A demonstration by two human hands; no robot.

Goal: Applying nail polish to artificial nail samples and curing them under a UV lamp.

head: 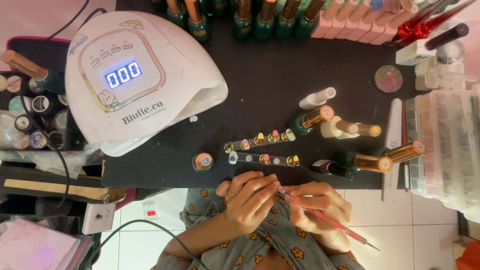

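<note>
Your left hand (250,197) is curled, its fingertips pressed together around a small false nail (281,189) held just past the thumb, close over your lap at the near edge of the black table (260,90). Your right hand (317,202) pinches a thin pink-handled brush (332,223) like a pen, the handle running back past your wrist and the tip meeting the nail where the two hands touch.

To do this stroke well, I'd say keep the heels of both hands braced against each other as they are, so the brush tip moves only from the fingers. Turn the nail with your left fingertips instead of swinging the brush, and keep the strokes light.

Just beyond your left knuckles lie two clear strips (262,150) holding more decorated nails, with an open little pot (202,161) beside them. Farther ahead of your left hand stands the white curing lamp (142,80); ahead of your right hand lie several gold-capped polish bottles (367,161).

The brush tip itself is too small to make out, and your fingers cover most of the nail, so its design cannot be told. Your forearms are cut off at the bottom edge.
</note>
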